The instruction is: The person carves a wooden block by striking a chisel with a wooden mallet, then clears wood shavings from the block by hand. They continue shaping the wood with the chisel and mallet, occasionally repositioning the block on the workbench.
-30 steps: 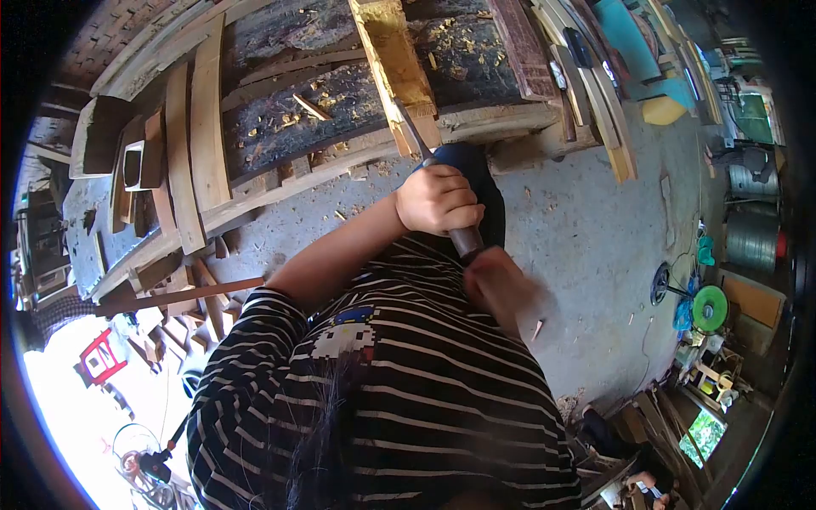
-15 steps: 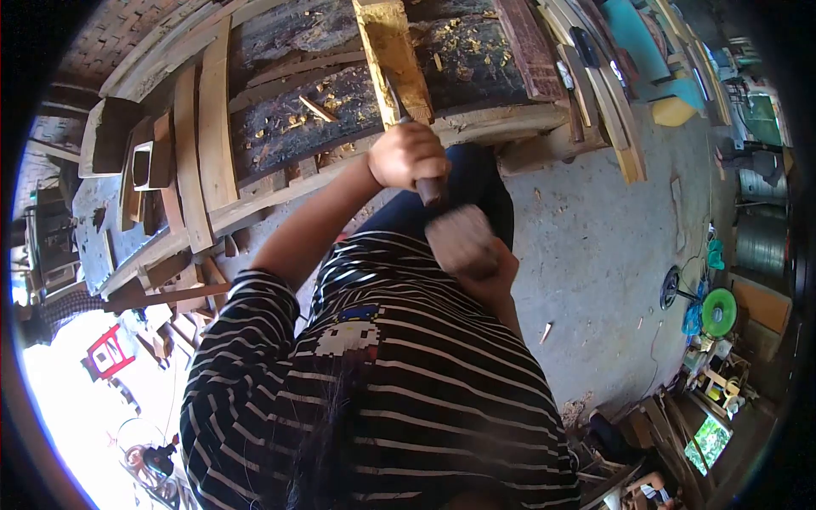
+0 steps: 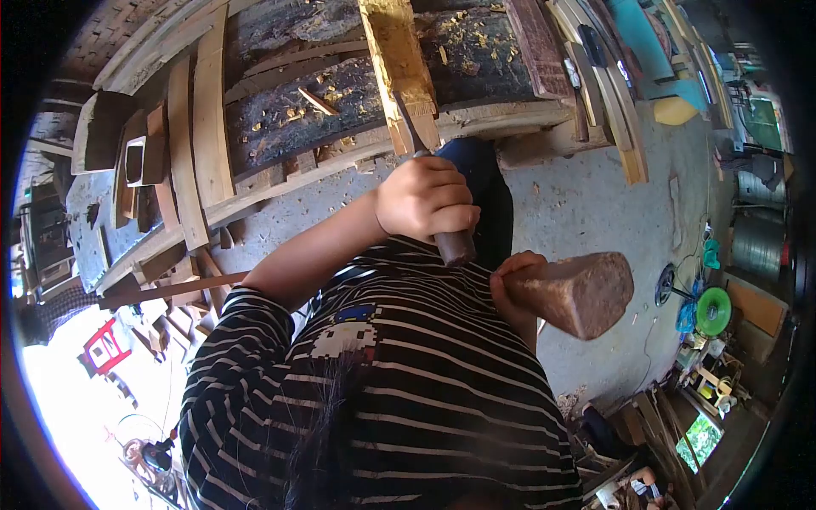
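My left hand (image 3: 427, 197) is wrapped round the handle of a chisel (image 3: 409, 127). The chisel's blade points away from me, its tip at the near part of a yellowish timber (image 3: 393, 47) with a hollowed, chipped face. Below the fist, the dark butt of the handle sticks out toward my body. My right hand (image 3: 513, 274) is closed on a wooden mallet (image 3: 571, 291), held out to the right of the chisel and apart from it. Part of the right hand is hidden behind the mallet.
The timber lies across a dark workbench (image 3: 340, 136) strewn with wood chips. Boards (image 3: 211, 110) lie at the left, and a reddish beam (image 3: 540, 51) and long strips (image 3: 625, 110) at the right. A green round fan (image 3: 718, 311) stands on the concrete floor (image 3: 586, 204).
The mallet has swung right, away from the chisel's butt, and its head now shows clearly. My left hand and the chisel have shifted a little toward my body.
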Action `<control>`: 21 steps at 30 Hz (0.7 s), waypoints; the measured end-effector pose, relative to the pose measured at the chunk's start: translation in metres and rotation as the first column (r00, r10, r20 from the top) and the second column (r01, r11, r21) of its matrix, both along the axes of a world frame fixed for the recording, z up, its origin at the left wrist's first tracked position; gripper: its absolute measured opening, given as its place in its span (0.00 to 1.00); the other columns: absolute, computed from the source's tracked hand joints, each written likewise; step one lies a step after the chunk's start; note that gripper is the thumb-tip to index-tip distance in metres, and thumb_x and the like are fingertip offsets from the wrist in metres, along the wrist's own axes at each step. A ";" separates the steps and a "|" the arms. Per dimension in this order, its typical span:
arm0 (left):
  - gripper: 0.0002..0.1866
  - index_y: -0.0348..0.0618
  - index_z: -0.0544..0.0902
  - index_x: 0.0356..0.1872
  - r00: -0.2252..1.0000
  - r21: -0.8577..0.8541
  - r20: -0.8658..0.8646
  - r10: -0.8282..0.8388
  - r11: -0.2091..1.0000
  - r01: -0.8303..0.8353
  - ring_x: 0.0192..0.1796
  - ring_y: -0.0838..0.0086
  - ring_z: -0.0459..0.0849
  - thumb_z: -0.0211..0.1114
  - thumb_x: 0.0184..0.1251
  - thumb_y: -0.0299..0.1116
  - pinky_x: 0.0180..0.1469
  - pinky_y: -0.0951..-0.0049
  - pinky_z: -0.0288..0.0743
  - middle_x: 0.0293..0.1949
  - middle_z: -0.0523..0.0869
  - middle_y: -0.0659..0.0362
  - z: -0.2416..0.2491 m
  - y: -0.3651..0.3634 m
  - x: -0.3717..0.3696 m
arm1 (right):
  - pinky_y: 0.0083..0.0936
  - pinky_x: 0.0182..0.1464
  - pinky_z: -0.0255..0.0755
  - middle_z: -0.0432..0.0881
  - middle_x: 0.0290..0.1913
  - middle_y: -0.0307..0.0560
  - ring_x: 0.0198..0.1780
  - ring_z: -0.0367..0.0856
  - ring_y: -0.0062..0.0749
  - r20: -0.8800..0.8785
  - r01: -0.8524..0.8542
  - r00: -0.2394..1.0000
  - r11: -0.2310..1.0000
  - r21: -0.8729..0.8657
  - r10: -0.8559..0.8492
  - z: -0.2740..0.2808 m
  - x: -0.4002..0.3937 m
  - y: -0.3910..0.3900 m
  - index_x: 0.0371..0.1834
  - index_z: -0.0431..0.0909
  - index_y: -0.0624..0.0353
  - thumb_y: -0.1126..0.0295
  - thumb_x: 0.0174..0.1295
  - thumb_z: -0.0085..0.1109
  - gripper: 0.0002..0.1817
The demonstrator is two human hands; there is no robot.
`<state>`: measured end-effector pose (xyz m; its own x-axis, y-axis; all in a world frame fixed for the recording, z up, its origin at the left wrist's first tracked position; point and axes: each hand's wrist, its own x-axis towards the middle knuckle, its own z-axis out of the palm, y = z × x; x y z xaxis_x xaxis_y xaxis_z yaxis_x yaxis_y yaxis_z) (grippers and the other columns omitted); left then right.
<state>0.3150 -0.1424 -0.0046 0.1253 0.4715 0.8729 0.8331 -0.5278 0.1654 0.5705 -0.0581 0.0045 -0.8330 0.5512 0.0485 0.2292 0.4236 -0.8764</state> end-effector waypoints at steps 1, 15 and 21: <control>0.15 0.45 0.79 0.32 1.000 -0.014 0.028 -0.004 1.000 0.004 0.27 0.68 0.82 0.68 0.40 0.36 0.30 0.69 0.77 0.25 0.79 0.61 0.000 -0.001 0.000 | 0.18 0.42 0.69 0.74 0.34 0.43 0.36 0.74 0.24 0.005 0.006 1.000 0.999 -0.051 -0.006 0.015 -0.006 -0.003 0.41 0.66 0.58 0.85 0.48 0.61 0.19; 0.09 0.42 0.81 0.28 0.995 0.049 0.074 -0.072 0.996 0.068 0.24 0.66 0.80 0.70 0.43 0.29 0.27 0.68 0.75 0.23 0.78 0.61 -0.020 -0.012 0.000 | 0.27 0.26 0.70 0.76 0.25 0.46 0.23 0.77 0.36 -0.078 -0.174 0.977 0.957 0.230 0.196 -0.036 -0.028 0.000 0.34 0.74 0.58 0.61 0.34 0.76 0.25; 0.10 0.43 0.81 0.27 0.990 0.095 0.139 -0.034 0.995 0.021 0.24 0.67 0.80 0.70 0.41 0.26 0.26 0.68 0.74 0.23 0.78 0.61 -0.017 -0.007 0.002 | 0.24 0.28 0.72 0.77 0.25 0.42 0.24 0.78 0.33 -0.435 -0.151 0.881 0.982 0.116 0.187 -0.032 -0.024 -0.005 0.33 0.75 0.57 0.65 0.34 0.78 0.23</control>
